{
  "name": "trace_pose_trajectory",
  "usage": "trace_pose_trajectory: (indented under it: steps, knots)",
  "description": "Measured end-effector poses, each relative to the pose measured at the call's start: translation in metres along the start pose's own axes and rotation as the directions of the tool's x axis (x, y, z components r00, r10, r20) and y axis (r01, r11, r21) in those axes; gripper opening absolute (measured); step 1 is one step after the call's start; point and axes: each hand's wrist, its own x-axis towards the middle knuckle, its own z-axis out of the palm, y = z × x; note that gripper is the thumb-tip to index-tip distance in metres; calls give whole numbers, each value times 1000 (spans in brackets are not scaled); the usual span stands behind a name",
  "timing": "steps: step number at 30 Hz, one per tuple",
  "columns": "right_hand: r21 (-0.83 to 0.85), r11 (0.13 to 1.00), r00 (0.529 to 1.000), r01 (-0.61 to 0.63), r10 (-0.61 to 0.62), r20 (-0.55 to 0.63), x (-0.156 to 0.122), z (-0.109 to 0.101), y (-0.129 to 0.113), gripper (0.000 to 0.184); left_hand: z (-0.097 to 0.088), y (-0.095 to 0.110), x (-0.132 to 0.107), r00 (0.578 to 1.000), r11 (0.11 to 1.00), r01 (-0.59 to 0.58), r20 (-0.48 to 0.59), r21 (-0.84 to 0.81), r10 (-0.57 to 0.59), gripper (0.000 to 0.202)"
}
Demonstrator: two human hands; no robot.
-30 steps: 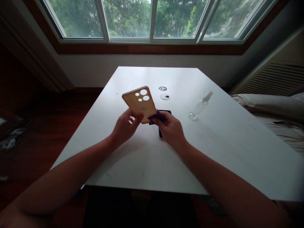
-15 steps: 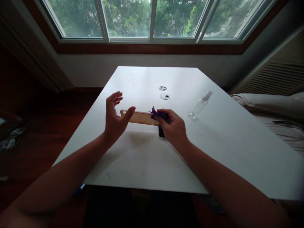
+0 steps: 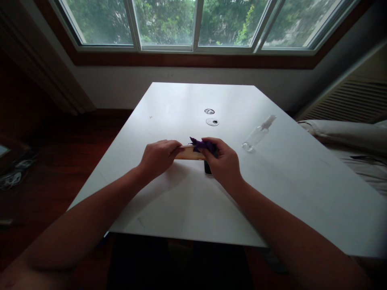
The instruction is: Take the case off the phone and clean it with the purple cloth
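Left hand [image 3: 159, 155] now closed on tan phone case [image 3: 189, 153] at frame centre, no longer spread; right hand [image 3: 222, 161] pinching purple cloth [image 3: 202, 145] against it, readied for wiping.

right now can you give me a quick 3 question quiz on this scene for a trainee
1. True or false: the left hand is closed on one end of the tan phone case.
2. What does the right hand pinch against the case? A) a purple cloth B) a sponge C) a brush
3. Fill in: the clear spray bottle lies on its ____ on the white table, to the right of both hands.

Key
1. True. The case is held low and edge-on between the hands.
2. A. A dark phone peeks out beneath that hand.
3. side.
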Motion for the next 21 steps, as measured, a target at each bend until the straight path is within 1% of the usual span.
trace_pose_trajectory:
  steps: [5,11,14,17,21]
  knots:
    - [32,997,997,-75,75,-3,2,2,4,30,1,0,0,997,997,66,-26,-50,-67,27]
    - [53,996,997,-71,71,1,4,-2,0,31,2,2,-1,979,960,193,-32,-202,-203,26]
    - [61,996,998,-67,68,-8,4,-3,0,31,4,2,-1,959,909,256,-34,-329,-282,28]
    - [89,991,995,-103,104,-4,4,-2,3,33,5,2,0,935,833,298,-35,-466,-354,30]
    - [248,952,983,-180,181,18,6,1,5,36,7,3,1,921,745,298,-25,-597,-389,30]
